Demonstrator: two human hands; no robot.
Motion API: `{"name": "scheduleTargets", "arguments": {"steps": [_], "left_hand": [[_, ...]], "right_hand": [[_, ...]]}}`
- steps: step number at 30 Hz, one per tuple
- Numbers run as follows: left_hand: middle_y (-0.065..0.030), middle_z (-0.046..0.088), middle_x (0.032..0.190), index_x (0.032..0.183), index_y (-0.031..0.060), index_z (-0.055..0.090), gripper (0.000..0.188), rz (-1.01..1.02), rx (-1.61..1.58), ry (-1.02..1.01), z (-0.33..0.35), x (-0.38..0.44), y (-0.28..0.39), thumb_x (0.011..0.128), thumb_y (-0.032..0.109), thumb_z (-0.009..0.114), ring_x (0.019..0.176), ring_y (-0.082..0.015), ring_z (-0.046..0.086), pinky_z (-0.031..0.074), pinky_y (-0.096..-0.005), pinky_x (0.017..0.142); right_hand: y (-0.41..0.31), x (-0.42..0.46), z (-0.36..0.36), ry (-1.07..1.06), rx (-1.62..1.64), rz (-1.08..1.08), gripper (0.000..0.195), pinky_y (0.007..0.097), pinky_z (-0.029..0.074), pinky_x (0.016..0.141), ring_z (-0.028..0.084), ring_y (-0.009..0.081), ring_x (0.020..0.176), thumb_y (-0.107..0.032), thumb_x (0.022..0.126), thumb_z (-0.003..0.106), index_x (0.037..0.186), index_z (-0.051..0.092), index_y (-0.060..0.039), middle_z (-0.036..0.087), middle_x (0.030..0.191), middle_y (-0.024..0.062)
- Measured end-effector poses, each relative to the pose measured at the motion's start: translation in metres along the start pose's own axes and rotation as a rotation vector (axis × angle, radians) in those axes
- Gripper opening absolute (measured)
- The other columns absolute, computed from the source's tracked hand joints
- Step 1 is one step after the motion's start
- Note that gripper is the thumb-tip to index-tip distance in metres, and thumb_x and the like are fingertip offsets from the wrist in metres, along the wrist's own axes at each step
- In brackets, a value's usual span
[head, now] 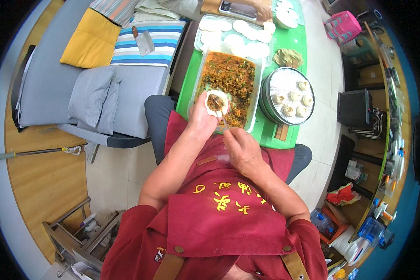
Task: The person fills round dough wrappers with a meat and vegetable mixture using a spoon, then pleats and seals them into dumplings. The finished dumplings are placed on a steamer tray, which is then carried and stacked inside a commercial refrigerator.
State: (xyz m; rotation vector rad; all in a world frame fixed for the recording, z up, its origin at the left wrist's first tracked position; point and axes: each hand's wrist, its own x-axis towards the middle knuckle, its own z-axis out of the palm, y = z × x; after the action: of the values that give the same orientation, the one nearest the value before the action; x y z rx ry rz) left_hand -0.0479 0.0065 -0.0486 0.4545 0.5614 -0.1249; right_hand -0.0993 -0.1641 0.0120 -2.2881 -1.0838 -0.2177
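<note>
My left hand [203, 113] cups a round dough wrapper [212, 112] with brown-orange filling on it, over the near left part of a plastic tub. My right hand [242, 148] grips a metal spoon [224, 120], whose tip lies in the filling on the wrapper. The tub holds chopped orange filling [227, 71] with green bits. Behind it, flat dough wrappers [234, 40] lie in a clear plastic tray [197, 38]. To the right, several pleated buns [295, 96] sit on a round metal steamer [266, 110].
A green table [189, 82] carries these things. Near the steamer lies a crumpled cloth [287, 56]. At the far end, another person's hand [263, 11] is beside a digital scale [243, 10]. A cleaver [145, 43] rests on the striped sofa cushion at left.
</note>
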Motion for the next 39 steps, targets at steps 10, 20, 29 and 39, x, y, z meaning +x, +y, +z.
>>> {"name": "scheduleTargets", "arguments": {"steps": [10,20,29,39], "left_hand": [[-0.0231,0.060,0.117,0.123,-0.0051,0.049,0.044,-0.012,-0.086,-0.012,0.010,-0.004,0.007,0.108,0.033,0.032,0.106,-0.0333,0.062,0.055,-0.0454,0.092],[-0.0130,0.061,0.123,0.128,0.0042,0.050,0.037,-0.004,-0.093,-0.137,-0.002,-0.017,0.008,0.108,0.032,0.038,0.113,-0.0262,0.060,0.052,-0.0450,0.096],[-0.0132,0.061,0.123,0.128,0.0030,0.052,0.035,0.005,-0.059,-0.161,-0.004,-0.028,0.009,0.106,0.029,0.045,0.113,-0.0259,0.061,0.052,-0.0447,0.096],[-0.0153,0.064,0.117,0.126,-0.0015,0.054,0.030,-0.044,0.154,-0.255,-0.005,-0.048,0.010,0.105,0.020,0.048,0.105,-0.0257,0.065,0.056,-0.0416,0.090]], "right_hand": [[0.000,-0.014,0.006,-0.062,-0.029,-0.153,0.036,0.0396,0.052,0.072,0.060,0.0287,0.085,-0.006,0.080,0.062,0.113,0.062,0.0071,0.057,0.102,0.0173],[-0.025,-0.001,-0.054,0.401,0.753,0.526,0.019,0.0307,0.051,0.066,0.063,0.0202,0.073,-0.003,0.099,0.054,0.116,0.061,0.0047,0.063,0.094,0.0128],[-0.005,-0.009,-0.053,0.472,1.122,0.812,0.023,0.0284,0.050,0.069,0.061,0.0147,0.075,-0.013,0.105,0.050,0.116,0.059,0.0045,0.064,0.088,0.0080],[0.067,-0.033,-0.001,-0.206,0.164,0.410,0.019,0.0422,0.053,0.075,0.064,0.0376,0.084,-0.014,0.092,0.065,0.106,0.066,0.0001,0.062,0.094,0.0187]]}}
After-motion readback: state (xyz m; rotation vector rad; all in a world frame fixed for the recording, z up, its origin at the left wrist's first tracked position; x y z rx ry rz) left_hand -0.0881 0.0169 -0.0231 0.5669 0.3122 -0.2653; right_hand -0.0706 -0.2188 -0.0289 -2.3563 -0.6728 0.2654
